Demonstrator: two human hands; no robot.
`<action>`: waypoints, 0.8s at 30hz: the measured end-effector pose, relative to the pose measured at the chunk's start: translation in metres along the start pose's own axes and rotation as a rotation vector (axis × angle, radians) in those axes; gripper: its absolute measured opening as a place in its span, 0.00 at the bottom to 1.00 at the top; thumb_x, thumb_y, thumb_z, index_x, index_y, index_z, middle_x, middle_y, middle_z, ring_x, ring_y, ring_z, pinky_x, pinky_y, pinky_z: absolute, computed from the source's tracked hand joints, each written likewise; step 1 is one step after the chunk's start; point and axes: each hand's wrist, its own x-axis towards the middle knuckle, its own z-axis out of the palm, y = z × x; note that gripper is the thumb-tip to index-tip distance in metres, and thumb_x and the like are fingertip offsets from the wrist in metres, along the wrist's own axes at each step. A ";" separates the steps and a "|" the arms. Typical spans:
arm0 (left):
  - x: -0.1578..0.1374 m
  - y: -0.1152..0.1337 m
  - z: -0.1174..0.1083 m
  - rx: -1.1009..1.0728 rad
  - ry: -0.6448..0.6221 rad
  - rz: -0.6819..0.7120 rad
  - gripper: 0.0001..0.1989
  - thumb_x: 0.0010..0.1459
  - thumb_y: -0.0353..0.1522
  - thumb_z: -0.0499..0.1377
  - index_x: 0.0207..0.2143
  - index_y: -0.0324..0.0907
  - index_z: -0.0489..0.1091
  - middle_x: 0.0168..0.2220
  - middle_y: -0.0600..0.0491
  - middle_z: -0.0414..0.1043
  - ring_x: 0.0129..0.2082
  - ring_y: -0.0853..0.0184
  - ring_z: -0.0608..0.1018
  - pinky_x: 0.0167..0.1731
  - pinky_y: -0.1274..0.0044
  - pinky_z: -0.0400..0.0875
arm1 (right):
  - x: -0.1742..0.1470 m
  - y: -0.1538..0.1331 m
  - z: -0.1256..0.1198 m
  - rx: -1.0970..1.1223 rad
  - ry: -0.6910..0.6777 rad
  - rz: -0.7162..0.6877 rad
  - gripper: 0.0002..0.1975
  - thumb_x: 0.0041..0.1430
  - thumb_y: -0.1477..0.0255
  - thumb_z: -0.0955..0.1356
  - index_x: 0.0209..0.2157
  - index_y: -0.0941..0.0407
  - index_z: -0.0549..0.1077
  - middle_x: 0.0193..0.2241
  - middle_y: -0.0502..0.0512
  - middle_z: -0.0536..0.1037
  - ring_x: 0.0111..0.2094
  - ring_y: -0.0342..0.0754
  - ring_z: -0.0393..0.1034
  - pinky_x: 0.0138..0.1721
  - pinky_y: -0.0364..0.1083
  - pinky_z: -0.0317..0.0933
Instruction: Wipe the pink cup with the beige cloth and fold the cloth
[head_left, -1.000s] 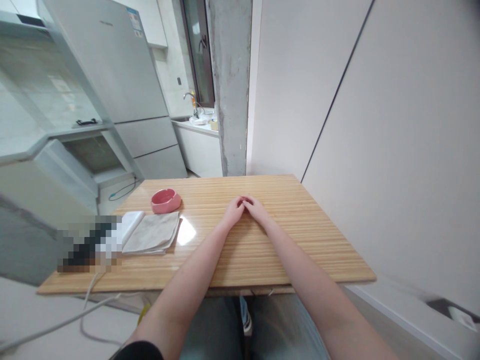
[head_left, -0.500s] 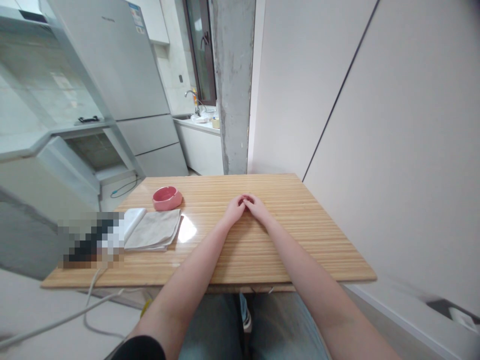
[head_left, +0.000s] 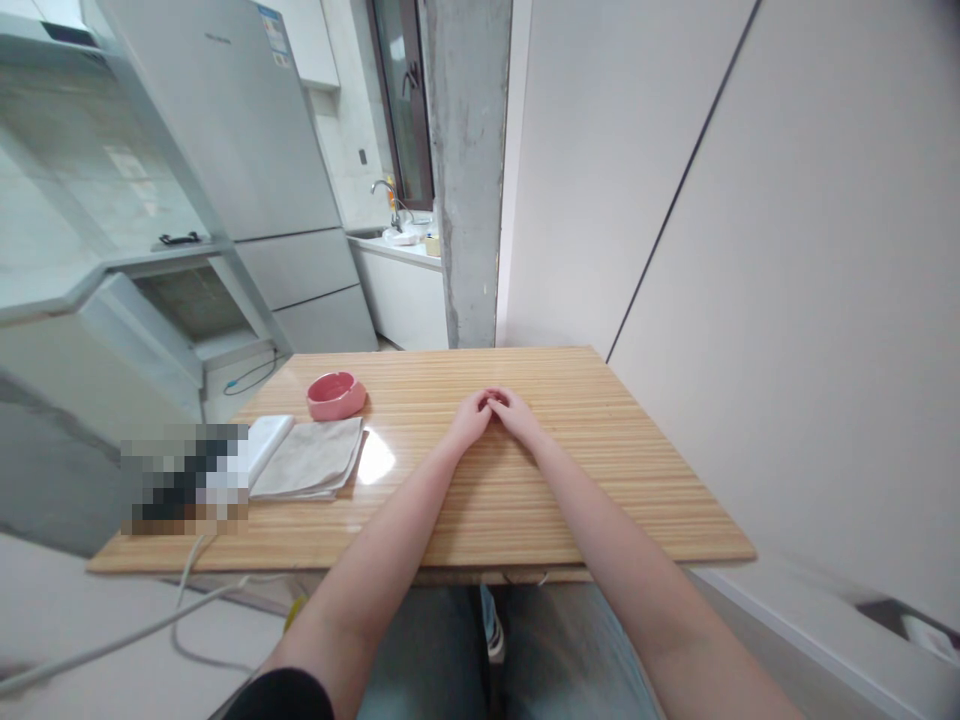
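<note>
My left hand (head_left: 471,418) and my right hand (head_left: 514,412) meet over the far middle of the wooden table (head_left: 600,470). Their fingers are curled inward and pressed together at the tips, with the thumbs close to each other. A small dark reddish gap shows between them; whether anything is inside is hidden. Well to the left stands a pink, round, ashtray-like bowl (head_left: 336,398) with notches in its rim. Nearer than the bowl lies a folded grey cloth (head_left: 307,460), apart from both hands.
Beside the cloth is a white box-like object (head_left: 264,440), partly covered by a blurred patch. A pale cable (head_left: 184,580) hangs over the table's near left edge. A pale panel wall (head_left: 787,300) rises on the right; a fridge (head_left: 225,130) stands beyond.
</note>
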 end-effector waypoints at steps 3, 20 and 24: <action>0.000 -0.001 0.001 0.017 0.005 0.005 0.14 0.53 0.21 0.50 0.36 0.38 0.73 0.40 0.49 0.77 0.42 0.66 0.76 0.48 0.72 0.70 | 0.001 0.001 -0.001 0.006 -0.012 -0.008 0.13 0.49 0.80 0.65 0.36 0.55 0.75 0.38 0.52 0.79 0.42 0.46 0.73 0.53 0.50 0.63; -0.041 -0.008 -0.161 0.778 1.008 -0.397 0.23 0.56 0.33 0.55 0.56 0.42 0.62 0.64 0.37 0.50 0.63 0.42 0.51 0.55 0.45 0.46 | -0.002 0.005 0.001 0.077 0.068 0.123 0.15 0.55 0.72 0.66 0.46 0.53 0.70 0.49 0.57 0.72 0.32 0.40 0.72 0.32 0.41 0.67; -0.051 -0.025 -0.160 0.818 0.931 -0.445 0.15 0.60 0.35 0.52 0.47 0.40 0.70 0.55 0.36 0.63 0.63 0.42 0.51 0.51 0.45 0.49 | -0.002 0.001 0.001 0.119 0.069 0.156 0.12 0.56 0.70 0.66 0.43 0.53 0.71 0.43 0.54 0.75 0.30 0.40 0.71 0.28 0.39 0.65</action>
